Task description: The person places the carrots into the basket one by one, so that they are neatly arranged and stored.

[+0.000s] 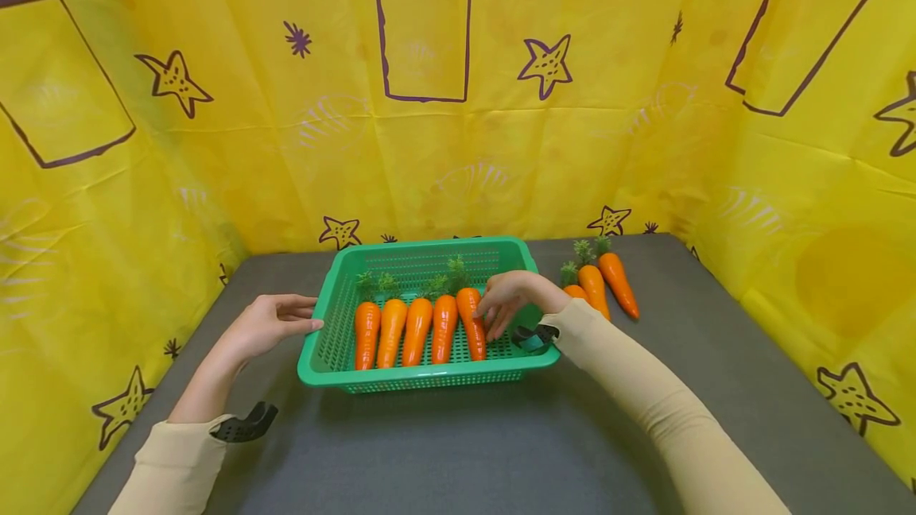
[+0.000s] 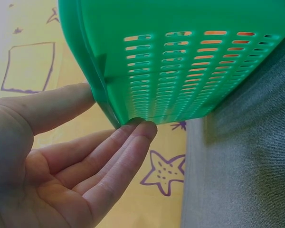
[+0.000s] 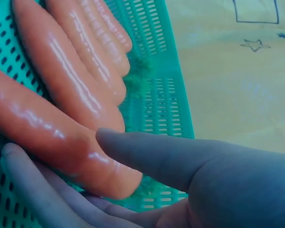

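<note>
A green perforated basket (image 1: 436,378) stands on the table with several orange carrots (image 1: 392,332) lying in a row, green tufts pointing away. My left hand (image 1: 268,324) holds the basket's left rim; the left wrist view shows the thumb at the lip (image 2: 96,102) and the fingertips against the outer side. My right hand (image 1: 506,299) reaches inside and grips the rightmost carrot (image 1: 470,324). Seen from the right wrist, the thumb lies across that carrot (image 3: 61,137) near its thick end, with fingers along its other side.
Three more carrots (image 1: 619,284) lie on the dark grey table (image 1: 458,451) right of the basket, one partly hidden by my right forearm. A yellow patterned cloth (image 1: 444,157) encloses the back and both sides. Each wrist wears a black band (image 1: 246,424).
</note>
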The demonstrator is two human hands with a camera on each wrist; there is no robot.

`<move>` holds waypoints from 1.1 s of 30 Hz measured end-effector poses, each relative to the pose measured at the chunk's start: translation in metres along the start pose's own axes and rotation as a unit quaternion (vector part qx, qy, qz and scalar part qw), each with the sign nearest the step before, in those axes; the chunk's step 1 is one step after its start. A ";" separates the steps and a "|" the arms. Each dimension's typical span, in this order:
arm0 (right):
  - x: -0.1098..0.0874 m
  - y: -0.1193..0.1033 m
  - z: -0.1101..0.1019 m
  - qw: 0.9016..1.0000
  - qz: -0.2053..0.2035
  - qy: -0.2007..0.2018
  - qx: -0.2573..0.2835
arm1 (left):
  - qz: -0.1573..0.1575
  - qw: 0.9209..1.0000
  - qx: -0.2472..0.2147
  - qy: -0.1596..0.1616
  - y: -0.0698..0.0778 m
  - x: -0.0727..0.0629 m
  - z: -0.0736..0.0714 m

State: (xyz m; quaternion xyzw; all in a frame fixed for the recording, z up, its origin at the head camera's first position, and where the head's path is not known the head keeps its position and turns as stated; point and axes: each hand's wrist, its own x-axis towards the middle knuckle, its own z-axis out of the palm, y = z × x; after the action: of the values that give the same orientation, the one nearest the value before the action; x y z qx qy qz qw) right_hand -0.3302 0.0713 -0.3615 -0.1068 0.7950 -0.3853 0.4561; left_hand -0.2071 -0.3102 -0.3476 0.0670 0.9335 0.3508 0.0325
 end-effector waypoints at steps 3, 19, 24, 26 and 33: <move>-0.003 -0.002 -0.001 1.000 0.004 0.004 -0.002 | 0.000 1.000 -0.001 0.000 0.000 0.001 0.000; -0.031 0.000 -0.020 0.998 -0.052 0.044 -0.011 | 0.003 1.000 0.000 -0.001 0.001 0.000 0.001; -0.045 0.003 -0.027 0.995 -0.082 0.047 -0.003 | 0.002 1.000 0.001 0.001 0.000 -0.001 0.001; -0.049 0.004 -0.030 0.994 -0.092 0.054 0.000 | 0.001 1.000 0.001 0.001 -0.001 -0.001 0.001; -0.063 0.013 -0.043 0.990 -0.118 0.070 0.011 | 0.002 1.000 -0.001 0.001 -0.002 -0.001 0.001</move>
State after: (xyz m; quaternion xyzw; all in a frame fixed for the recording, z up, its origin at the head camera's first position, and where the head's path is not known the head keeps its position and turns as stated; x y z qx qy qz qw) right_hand -0.3268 0.1354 -0.3176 -0.1674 0.8027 -0.4517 0.3516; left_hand -0.2066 -0.3107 -0.3495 0.0688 0.9330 0.3519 0.0308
